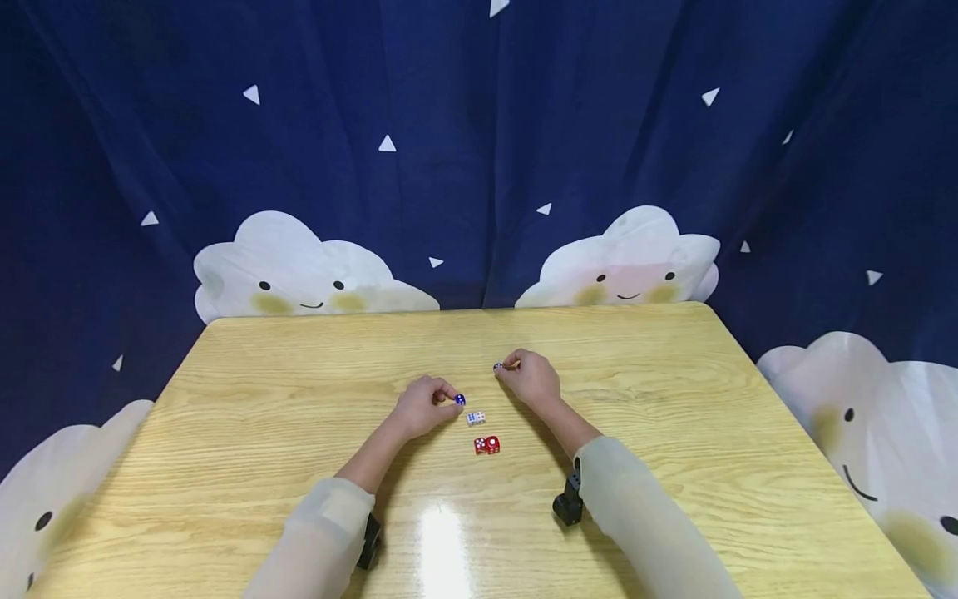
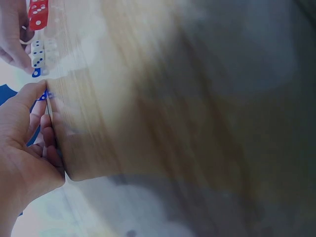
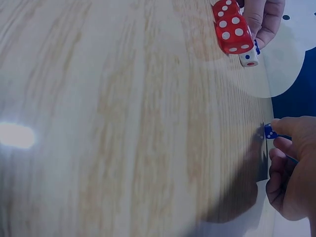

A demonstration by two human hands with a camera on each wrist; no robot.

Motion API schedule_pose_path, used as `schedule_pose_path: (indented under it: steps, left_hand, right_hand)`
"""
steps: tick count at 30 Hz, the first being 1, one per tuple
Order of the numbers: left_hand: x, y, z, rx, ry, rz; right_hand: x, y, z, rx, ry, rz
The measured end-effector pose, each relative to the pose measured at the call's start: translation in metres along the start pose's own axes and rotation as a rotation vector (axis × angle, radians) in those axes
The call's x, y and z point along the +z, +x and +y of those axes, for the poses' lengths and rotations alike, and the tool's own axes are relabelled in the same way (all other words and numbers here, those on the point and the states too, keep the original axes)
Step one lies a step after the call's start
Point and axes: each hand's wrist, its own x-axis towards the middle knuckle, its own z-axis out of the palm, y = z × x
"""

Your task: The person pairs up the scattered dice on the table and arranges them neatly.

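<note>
My left hand (image 1: 427,406) pinches a blue die (image 1: 460,400) between thumb and fingers, just behind the pair of white dice (image 1: 476,418). Farther back and to the right, my right hand (image 1: 531,378) pinches a second blue die (image 1: 498,366) at its fingertips. The white dice sit side by side on the table. In front of them lie two red dice (image 1: 486,445), also side by side. In the right wrist view, the right thumb and a finger meet at the blue die (image 3: 270,131); the other fingers are curled.
The wooden table (image 1: 224,416) carries the dice, with its far edge against a dark blue curtain (image 1: 449,125) printed with clouds and triangles. A small black device (image 1: 569,503) is strapped at the right wrist. Light glares off the table front (image 1: 443,549).
</note>
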Motion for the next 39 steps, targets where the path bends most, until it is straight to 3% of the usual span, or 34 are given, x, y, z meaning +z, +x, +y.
schedule_pose_path:
  steps: [19,24,39]
  left_hand:
    - [0.000,0.001,0.000,0.005,-0.007,0.001]
    - [0.000,0.001,-0.001,0.031,0.001,0.009]
    - [-0.001,0.000,-0.001,0.015,0.003,-0.004]
  right_hand:
    - [-0.008,-0.002,-0.004,-0.085,0.027,-0.051]
    - [-0.010,-0.004,-0.004,-0.124,0.047,-0.090]
    - [-0.009,-0.010,-0.005,-0.210,0.050,-0.180]
